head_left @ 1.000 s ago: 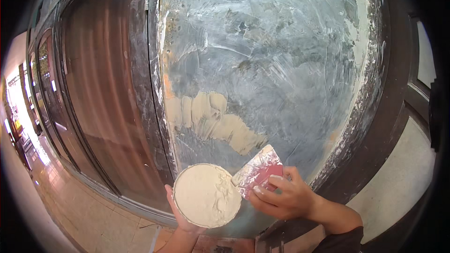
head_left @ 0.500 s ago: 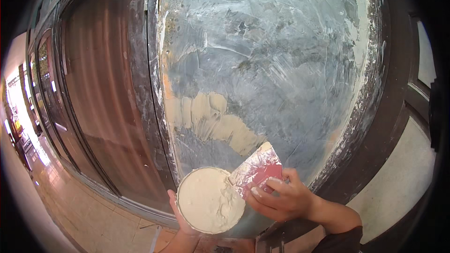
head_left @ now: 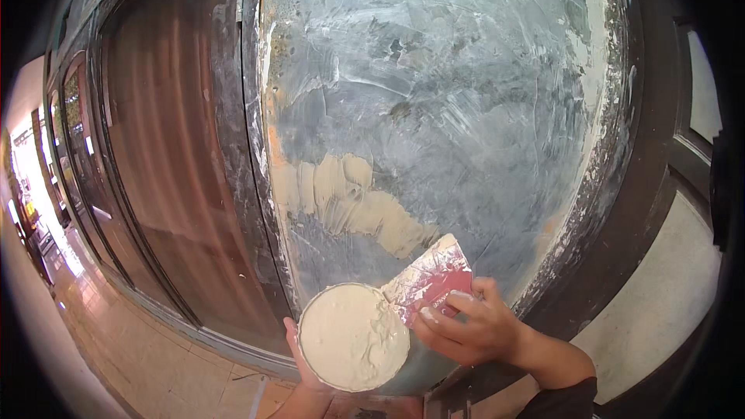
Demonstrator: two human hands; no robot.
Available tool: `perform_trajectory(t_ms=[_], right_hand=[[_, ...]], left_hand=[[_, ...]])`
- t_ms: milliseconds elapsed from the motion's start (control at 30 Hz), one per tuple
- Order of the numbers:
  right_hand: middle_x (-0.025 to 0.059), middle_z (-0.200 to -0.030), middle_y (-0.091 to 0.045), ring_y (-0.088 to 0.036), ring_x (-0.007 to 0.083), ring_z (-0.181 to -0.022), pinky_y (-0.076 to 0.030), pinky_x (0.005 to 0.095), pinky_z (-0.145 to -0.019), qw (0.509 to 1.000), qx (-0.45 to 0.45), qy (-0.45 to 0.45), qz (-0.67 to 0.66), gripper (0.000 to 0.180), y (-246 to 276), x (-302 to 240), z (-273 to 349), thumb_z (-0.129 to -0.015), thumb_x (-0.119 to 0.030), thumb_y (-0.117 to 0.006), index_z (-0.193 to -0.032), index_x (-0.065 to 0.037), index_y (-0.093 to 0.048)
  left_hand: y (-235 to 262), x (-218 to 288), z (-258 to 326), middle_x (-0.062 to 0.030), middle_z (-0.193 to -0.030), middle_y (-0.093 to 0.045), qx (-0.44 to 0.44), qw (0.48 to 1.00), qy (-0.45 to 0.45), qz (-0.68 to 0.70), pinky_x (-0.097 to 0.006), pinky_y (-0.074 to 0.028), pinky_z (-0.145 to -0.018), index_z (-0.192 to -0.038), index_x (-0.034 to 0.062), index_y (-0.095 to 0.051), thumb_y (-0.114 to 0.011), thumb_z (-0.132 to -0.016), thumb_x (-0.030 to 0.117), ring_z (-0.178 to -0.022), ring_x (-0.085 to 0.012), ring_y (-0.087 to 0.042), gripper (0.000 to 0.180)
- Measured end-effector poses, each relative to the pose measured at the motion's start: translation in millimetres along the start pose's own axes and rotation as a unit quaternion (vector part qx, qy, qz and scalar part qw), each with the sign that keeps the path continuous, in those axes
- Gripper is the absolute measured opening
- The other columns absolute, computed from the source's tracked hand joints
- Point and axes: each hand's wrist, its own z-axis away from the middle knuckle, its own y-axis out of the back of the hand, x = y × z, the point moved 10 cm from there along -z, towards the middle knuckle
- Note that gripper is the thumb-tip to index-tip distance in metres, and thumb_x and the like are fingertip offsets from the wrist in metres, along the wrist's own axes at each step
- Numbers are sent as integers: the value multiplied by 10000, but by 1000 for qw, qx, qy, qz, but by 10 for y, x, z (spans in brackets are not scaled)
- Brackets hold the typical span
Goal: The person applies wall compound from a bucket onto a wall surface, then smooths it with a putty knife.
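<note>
A round tub of cream-coloured putty (head_left: 341,337) rests in my left hand (head_left: 301,357), whose fingers curve around its left side and underneath. My right hand (head_left: 473,327) grips a flat red putty scraper (head_left: 434,283) smeared with dried and fresh putty. One corner of the blade is at the tub's right rim, and its far edge is close to the wall. Cream putty (head_left: 341,198) lies in a thick, ridged streak on the blue-grey wall panel (head_left: 458,101), running from the left edge down toward the scraper.
To the left stands a dark-framed glass door (head_left: 174,124) with a brownish curtain behind it. A dark, paint-flecked wooden frame (head_left: 621,155) borders the panel on the right. Shiny tiled floor (head_left: 182,376) shows at lower left.
The tub and my left hand have shifted slightly right and down in the picture. The scraper has moved a little to the right, still held in my right hand.
</note>
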Motion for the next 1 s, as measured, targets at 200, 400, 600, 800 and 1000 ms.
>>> perform_trajectory(t_ms=[200, 400, 600, 800, 1000], right_hand=[[-38, -1144, -618, -563, 157, -1017, -466, 403, -783, 1000, 7, -11, -11, 242, 9, -1, -2, -880, -230, -660, -1109, -202, -732], [-49, -1130, -615, -559, 167, -996, -426, 397, -756, 998, 41, -46, 8, 204, 148, 147, -10, -867, -216, -670, -1060, -209, -735], [-1, -924, -672, -550, 247, -894, -373, 397, -812, 951, 92, -292, -48, 130, 295, 1120, 233, -851, -76, -719, -972, -123, -703], [64, -950, -700, -563, 291, -930, -380, 405, -880, 887, 57, -431, -155, 143, -210, 1559, 642, -899, -106, -725, -1023, -49, -684], [64, -973, -717, -563, 285, -965, -375, 418, -904, 875, 27, -453, -168, 196, -651, 1517, 806, -905, -148, -739, -1071, -58, -687]], left_hand=[[-143, -146, 66, -187, -1528, -509, -37, 998, 48, -22, -514, -442, -1134, -1538, 47, -434, -290, -952, 825, -1352, -373, -544, 985], [-156, -316, 113, -169, -1528, -514, -9, 995, 85, -46, -531, -440, -1128, -1542, 67, -437, -298, -946, 831, -1353, -370, -540, 979], [-186, -307, 77, -172, -1519, -519, -52, 994, 97, 17, -570, -462, -1107, -1536, 89, -447, -289, -936, 845, -1347, -399, -543, 977], [69, -291, -16, -171, -1494, -539, -19, 994, 84, 60, -570, -470, -1095, -1517, 86, -466, -289, -943, 836, -1314, -401, -567, 961], [173, -257, -39, -178, -1480, -556, 2, 995, 65, 72, -565, -506, -1056, -1494, 66, -493, -282, -951, 827, -1281, -405, -593, 958]])
